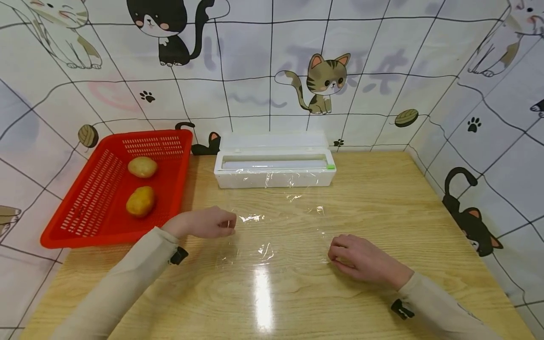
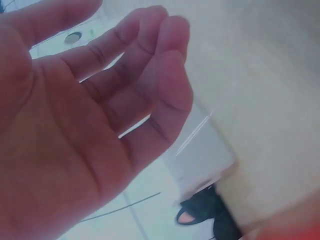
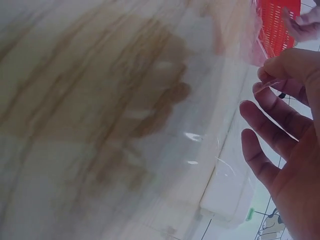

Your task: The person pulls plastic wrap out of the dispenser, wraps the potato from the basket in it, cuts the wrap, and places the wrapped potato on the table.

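Observation:
A clear sheet of cling film (image 1: 265, 252) reaches forward over the table from a white cling film box (image 1: 274, 178) whose lid stands up. My right hand (image 1: 367, 259) pinches the film's near right part between thumb and index finger; the right wrist view shows the crumpled film (image 3: 270, 84) there, with the other fingers loosely bent. At the film's left edge is my left hand (image 1: 208, 223). Its fingers (image 2: 172, 95) are loosely curved and the thumb stands apart from them, with no film visibly pinched. The film's exact outline is hard to see.
Left of the box, a red plastic basket (image 1: 91, 240) holds a pale potato (image 1: 142, 167) and a yellower, lumpy potato (image 1: 140, 201). The wooden table (image 1: 204, 302) meets cat-patterned wall covering (image 1: 250, 99) at the back and sides. A light reflection lies on the near table.

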Tool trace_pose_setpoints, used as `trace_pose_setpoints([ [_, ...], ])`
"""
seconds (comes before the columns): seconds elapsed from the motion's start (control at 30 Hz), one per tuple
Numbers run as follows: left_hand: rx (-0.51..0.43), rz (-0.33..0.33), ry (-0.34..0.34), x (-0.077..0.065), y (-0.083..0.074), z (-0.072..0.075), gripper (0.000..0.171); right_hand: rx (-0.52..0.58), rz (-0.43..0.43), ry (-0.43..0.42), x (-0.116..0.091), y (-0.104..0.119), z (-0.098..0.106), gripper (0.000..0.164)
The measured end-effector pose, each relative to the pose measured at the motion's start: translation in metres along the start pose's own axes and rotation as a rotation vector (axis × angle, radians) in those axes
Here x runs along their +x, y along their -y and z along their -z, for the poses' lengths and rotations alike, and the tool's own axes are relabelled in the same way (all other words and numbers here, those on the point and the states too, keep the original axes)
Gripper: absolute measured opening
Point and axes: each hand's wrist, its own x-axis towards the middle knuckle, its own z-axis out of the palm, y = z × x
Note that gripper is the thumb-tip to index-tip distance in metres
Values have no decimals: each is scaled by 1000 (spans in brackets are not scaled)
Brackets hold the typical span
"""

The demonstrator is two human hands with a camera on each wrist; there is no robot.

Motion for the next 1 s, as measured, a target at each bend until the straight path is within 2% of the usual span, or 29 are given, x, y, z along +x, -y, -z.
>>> trace_pose_setpoints([
  [0.2,-5,51,-35,-4,-5,35,5,0,-16,9,-2,-1,-2,22],
  [0.33,15,102,-87,-8,-3,58,7,6,-27,12,-1,0,-2,20],
  [0.63,91,274,-224,-24,18,99,10,8,-46,7,-2,-5,-4,20],
  [0.8,122,356,-223,-38,39,113,16,15,-49,3,-6,-7,-6,19],
  [1.0,117,478,-147,-54,71,120,24,17,-47,-3,-9,-9,-10,16],
])
